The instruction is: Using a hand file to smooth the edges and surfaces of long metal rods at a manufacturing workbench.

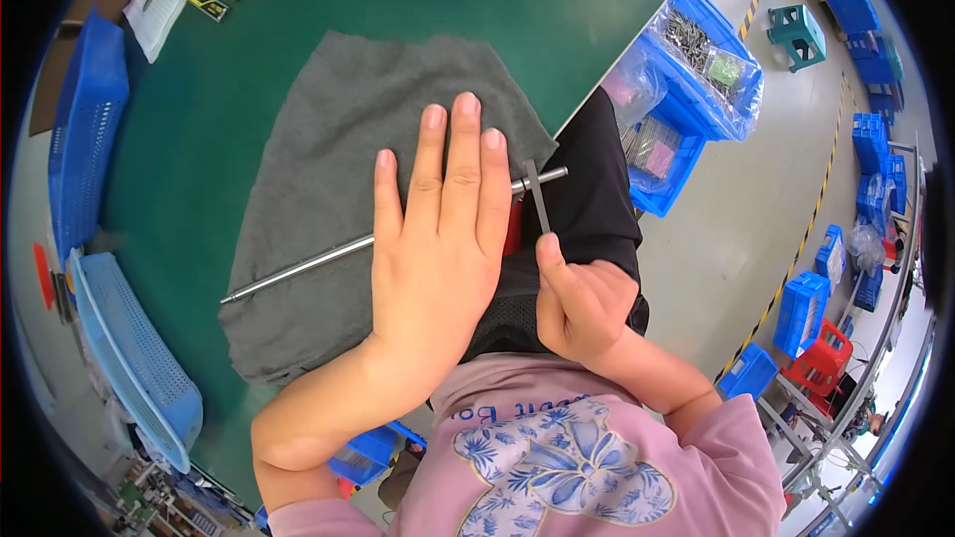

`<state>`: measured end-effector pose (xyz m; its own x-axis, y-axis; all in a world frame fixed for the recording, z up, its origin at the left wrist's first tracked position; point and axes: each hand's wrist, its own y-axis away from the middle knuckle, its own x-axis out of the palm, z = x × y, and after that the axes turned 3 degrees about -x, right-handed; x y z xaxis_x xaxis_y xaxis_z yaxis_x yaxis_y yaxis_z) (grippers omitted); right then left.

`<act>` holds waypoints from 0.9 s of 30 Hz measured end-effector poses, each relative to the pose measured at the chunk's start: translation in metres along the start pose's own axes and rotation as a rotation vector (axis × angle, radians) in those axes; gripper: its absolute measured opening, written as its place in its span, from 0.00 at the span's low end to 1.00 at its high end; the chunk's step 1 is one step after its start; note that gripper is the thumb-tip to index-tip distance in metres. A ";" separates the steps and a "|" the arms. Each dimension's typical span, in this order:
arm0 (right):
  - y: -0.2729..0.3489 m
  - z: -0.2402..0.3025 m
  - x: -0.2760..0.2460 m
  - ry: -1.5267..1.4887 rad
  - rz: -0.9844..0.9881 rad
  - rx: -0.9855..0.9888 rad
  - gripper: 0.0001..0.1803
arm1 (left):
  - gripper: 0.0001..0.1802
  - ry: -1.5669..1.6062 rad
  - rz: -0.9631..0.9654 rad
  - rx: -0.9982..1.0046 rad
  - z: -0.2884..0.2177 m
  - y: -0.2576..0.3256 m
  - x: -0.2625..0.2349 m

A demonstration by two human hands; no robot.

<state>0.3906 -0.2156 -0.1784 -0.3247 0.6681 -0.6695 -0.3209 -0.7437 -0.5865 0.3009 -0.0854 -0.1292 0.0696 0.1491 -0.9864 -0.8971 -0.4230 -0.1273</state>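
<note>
- Metal rod (pixel 298 268), one, slim and straight, silver: lay across a grey cloth (pixel 328 129) spread on a green tabletop (pixel 557 10); its long axis ran slantwise, from the person's near left up to the farther right.
- Rod, left end: narrowed to a small tip, pointed left and slightly toward the person, at the cloth's left border.
- Rod, right end: pointed right and slightly away, projecting past the cloth above dark trousers (pixel 597 169).
- Left hand (pixel 436 259): open and flat, palm down, fingers extended away from the body; it covered the rod's stretch right of the middle, the longer bare length emerging on its left, a short length on its right.
- Right hand (pixel 585 306): closed, thumb uppermost, gripping a flat metal strip (pixel 539 204); it stood on the near side of the rod's right end, apart from the rod.
- Strip: pointed away from the person, crossing the rod near its right end; whether it pressed there could not be told.
- Surroundings: blue perforated basket (pixel 90 129) at the table's left; blue crate (pixel 731 119) of metal parts at the right.
</note>
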 end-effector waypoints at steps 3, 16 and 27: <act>-0.030 -0.006 0.012 -0.049 -0.136 -0.047 0.27 | 0.29 0.024 -0.026 -0.012 0.001 -0.001 0.000; -0.005 0.009 -0.020 -0.044 0.080 0.081 0.28 | 0.30 -0.029 -0.008 -0.005 0.002 0.001 0.005; -0.034 0.004 -0.010 -0.040 -0.007 0.051 0.28 | 0.30 0.036 -0.014 -0.011 0.000 0.000 -0.001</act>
<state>0.4014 -0.1965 -0.1497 -0.3571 0.6743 -0.6464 -0.3682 -0.7376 -0.5660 0.3013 -0.0855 -0.1282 0.0980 0.1228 -0.9876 -0.8912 -0.4308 -0.1420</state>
